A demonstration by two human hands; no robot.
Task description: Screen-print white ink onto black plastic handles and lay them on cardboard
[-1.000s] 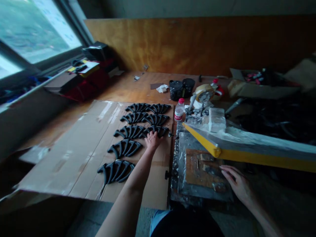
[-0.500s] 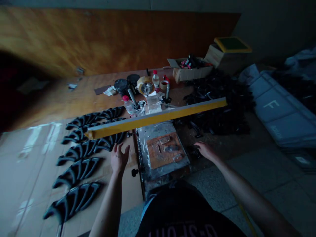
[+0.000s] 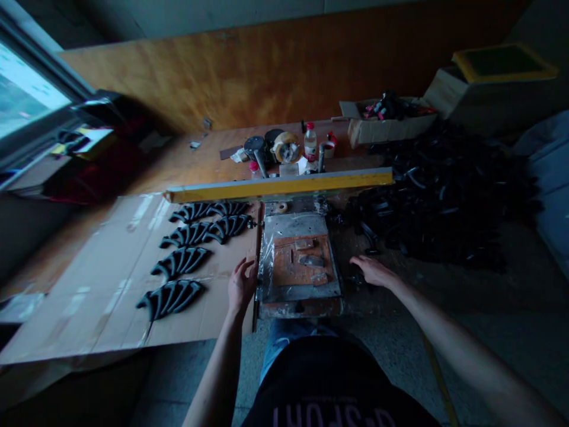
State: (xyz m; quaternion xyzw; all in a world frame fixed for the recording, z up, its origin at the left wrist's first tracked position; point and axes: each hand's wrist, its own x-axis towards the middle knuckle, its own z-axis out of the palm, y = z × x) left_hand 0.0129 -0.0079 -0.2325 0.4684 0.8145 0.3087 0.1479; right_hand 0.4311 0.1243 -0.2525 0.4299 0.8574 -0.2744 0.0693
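black pile [image 3: 444, 196]: pieces blurred together | grey crate [image 3: 552, 181]: cut off right | window [image 3: 31, 89]: cut off left

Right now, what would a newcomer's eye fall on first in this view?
Probably the long yellow bar, which crosses the middle of the view just beyond the grey plate. Next would come the dark fan-like pieces, laid in rows on the cardboard at left, and the heap of black parts at right. The left hand and right hand flank the plate.
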